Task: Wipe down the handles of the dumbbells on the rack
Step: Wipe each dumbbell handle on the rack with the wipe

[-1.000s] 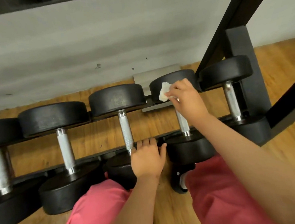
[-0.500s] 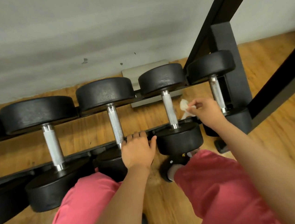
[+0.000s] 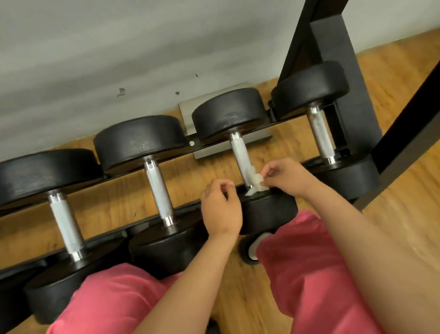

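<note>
Several black dumbbells with knurled silver handles lie across a low black rack. My right hand pinches a crumpled white wipe against the near end of one dumbbell handle, second from the right. My left hand hovers just left of that handle's near weight, fingers curled, holding nothing that I can see. Further handles stand to the left and to the right.
A black upright post and slanted rack frame rise at the right. A grey wall runs behind, with a metal plate at its base. My knees in pink trousers sit close to the rack on the wooden floor.
My right hand brought the wipe left, from between the two right dumbbells onto the second handle's near end. My left hand lifted off the front rail and moved right toward the wipe.
</note>
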The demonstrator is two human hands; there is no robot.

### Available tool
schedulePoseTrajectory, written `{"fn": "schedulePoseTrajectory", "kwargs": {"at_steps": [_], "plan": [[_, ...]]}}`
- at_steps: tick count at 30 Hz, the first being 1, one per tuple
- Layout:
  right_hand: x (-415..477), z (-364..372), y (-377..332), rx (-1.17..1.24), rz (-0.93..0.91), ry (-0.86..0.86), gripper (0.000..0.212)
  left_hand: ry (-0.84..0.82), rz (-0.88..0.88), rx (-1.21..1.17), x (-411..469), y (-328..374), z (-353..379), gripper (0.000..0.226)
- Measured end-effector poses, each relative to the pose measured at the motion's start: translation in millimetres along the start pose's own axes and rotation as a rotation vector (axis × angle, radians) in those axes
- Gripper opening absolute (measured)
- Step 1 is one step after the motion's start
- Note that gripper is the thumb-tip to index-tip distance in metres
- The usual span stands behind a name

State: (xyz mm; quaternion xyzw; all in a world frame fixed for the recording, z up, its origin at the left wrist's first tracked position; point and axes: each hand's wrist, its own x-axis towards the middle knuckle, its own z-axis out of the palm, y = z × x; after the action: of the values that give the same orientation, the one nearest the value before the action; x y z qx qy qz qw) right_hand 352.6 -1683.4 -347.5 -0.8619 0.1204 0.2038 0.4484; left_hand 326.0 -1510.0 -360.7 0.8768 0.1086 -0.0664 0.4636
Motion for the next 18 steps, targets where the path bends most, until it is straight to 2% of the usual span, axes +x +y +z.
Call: {"fn": "schedulePoseTrajectory", "kwargs": {"at_steps": [2, 4, 7, 11, 16, 18], "plan": [[-4.9, -4.7, -4.3, 0.032, -0.035, -0.063, 0.022, 0.011, -0.174, -0.121, -2.4, 8.7, 25.6, 0.015], [-12.9, -8.1, -7.3, 0.053, -0.088, -0.135, 0.016, 0.1, -0.249, -0.156, -3.1, 12.1, 41.7, 0.018], [-23.4, -7.2, -13.0, 0.013, -0.21, -0.176, 0.015, 0.18, -0.253, -0.234, -2.9, 5.3, 50.4, 0.016], [-30.6, -3.0, -20.2, -0.024, -0.303, -0.211, 0.009, 0.129, -0.228, -0.241, -3.0, -4.9, 49.3, 0.02], [-34.4, -7.3, -10.4, -0.147, -0.31, -0.104, 0.025, 0.06, -0.217, -0.265, -3.8, -4.2, 43.7, 0.02], [-36.4, -6.5, -10.1, -0.139, -0.292, -0.054, 0.023, 0.008, -0.178, -0.255, -4.7, -8.2, 41.5, 0.022]]}}
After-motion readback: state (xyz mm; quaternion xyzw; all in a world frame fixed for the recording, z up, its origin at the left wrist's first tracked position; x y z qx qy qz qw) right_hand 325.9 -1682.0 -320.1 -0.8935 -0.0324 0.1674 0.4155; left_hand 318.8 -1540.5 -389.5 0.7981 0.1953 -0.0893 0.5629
